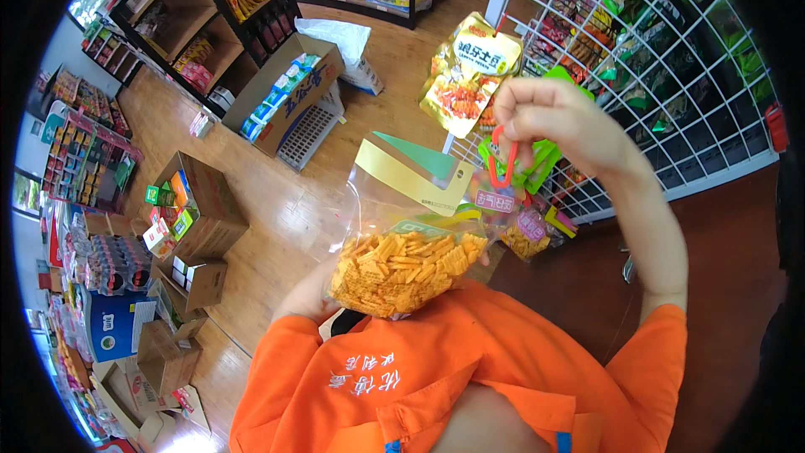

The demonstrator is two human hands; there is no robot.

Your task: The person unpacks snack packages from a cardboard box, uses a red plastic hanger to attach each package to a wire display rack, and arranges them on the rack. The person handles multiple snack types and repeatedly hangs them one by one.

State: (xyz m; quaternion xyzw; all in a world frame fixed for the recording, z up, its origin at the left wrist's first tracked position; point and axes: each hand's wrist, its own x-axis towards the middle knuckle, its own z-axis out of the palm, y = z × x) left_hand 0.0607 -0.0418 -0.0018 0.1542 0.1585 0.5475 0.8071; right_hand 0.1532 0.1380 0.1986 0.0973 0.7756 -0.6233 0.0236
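Observation:
My left hand supports a clear plastic bag of orange snack sticks against my chest; most of the hand is hidden behind the bag. The bag has a yellow and green header card with a small punched hole at its right end. Up and to the right, my right hand pinches a red plastic hook, which hangs down from the fingers. Just beyond this hand, a gold snack pouch hangs at the end of the wire rack. Green packets and other bagged snacks show below the hand.
A white wire grid rack with hanging packets stands at the right. Ahead are a carton of blue-green packs on a grey plastic crate and a white sack. Open cardboard boxes stand on the wood floor at left, near shelves.

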